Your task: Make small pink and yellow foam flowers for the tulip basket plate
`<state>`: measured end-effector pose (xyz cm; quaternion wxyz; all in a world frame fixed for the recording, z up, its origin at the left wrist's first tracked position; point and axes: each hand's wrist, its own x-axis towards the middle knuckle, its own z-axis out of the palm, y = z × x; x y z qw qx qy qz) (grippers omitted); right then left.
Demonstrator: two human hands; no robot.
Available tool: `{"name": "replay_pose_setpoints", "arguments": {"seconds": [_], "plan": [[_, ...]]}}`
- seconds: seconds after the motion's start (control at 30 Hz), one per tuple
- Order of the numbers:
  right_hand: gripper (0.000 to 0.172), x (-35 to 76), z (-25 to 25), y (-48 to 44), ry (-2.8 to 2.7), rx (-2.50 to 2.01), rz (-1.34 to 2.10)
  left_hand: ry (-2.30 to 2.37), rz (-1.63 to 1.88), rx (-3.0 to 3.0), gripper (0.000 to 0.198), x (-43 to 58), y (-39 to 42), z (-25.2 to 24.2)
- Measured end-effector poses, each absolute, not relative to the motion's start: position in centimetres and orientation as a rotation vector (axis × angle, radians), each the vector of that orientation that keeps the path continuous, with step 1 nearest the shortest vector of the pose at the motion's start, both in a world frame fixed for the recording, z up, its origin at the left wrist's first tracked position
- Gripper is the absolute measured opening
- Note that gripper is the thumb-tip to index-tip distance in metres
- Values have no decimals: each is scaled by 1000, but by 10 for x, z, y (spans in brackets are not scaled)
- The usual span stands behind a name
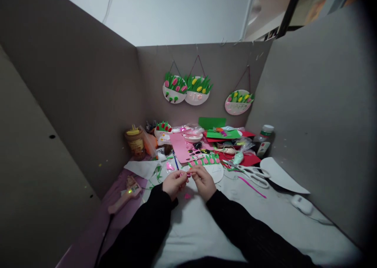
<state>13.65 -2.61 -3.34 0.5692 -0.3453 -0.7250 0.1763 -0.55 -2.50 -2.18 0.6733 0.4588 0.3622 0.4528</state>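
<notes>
My left hand (173, 183) and my right hand (203, 182) meet over the white cloth, fingertips closed in a pinch. Between them is a small pink piece (189, 174), mostly covered by the fingers, so its exact kind is unclear. Just beyond the hands lies a white paper plate (217, 174) decorated with green paper grass and pink tulips. A loose pink bit (187, 196) rests on the cloth below my hands. To the right is a long fuzzy-looking pink strip (251, 187).
White-handled scissors (253, 174) lie right of the plate. A glue gun (125, 199) with a lit light sits left, its cable trailing forward. A drink cup (135, 142), a bottle (263, 140) and craft paper (181, 144) crowd the back. Grey panels (309, 103) enclose the table; decorated plates (198, 91) hang behind.
</notes>
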Motion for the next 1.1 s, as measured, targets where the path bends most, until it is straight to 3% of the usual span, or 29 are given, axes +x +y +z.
{"name": "replay_pose_setpoints", "arguments": {"seconds": [0.6,0.83,1.1], "plan": [[12,136,-33,-29,-1694,-838,176,959,1081,1095,38,-7,-21,-23],[21,146,-29,-27,-1493,-919,193,838,1149,608,23,-11,-19,-14],[21,137,-38,-27,-1714,-860,308,738,1237,601,25,-11,-21,-12]]}}
